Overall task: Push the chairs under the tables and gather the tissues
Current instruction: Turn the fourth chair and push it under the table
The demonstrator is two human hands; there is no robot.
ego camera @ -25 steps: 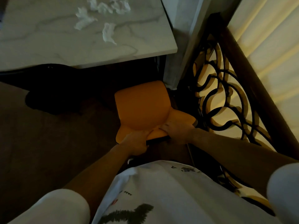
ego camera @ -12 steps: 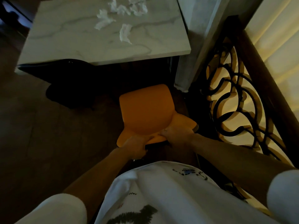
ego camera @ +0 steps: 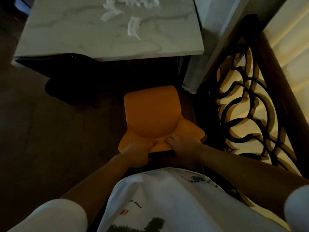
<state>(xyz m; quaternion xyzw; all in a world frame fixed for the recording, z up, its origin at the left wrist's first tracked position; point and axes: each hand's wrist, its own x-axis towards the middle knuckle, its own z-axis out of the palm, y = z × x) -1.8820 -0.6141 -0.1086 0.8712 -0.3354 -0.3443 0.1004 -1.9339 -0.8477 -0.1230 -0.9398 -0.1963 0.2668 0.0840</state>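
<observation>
Gripping the top of the orange chair (ego camera: 151, 114) from behind, the person stands over it, and the seat has crept closer to the table (ego camera: 70, 37) than it was a second ago, though its front edge is not yet under the marble top. Working across from nine o'clock: a dark chair (ego camera: 70, 77) at about ten o'clock already sits partly tucked beneath the table's near edge. The left hand (ego camera: 138, 152) is curled over the chair back just left of centre, fingers wrapped on the rim. The right hand (ego camera: 182, 145) holds the same rim just beside it, fingers folded over the top. Up at twelve o'clock, crumpled tissues (ego camera: 133, 27) lie scattered on the tabletop, untouched. At three o'clock an iron railing (ego camera: 247, 104) runs close alongside the chair. I'd judge the push is about half done; the tissues come afterwards.
</observation>
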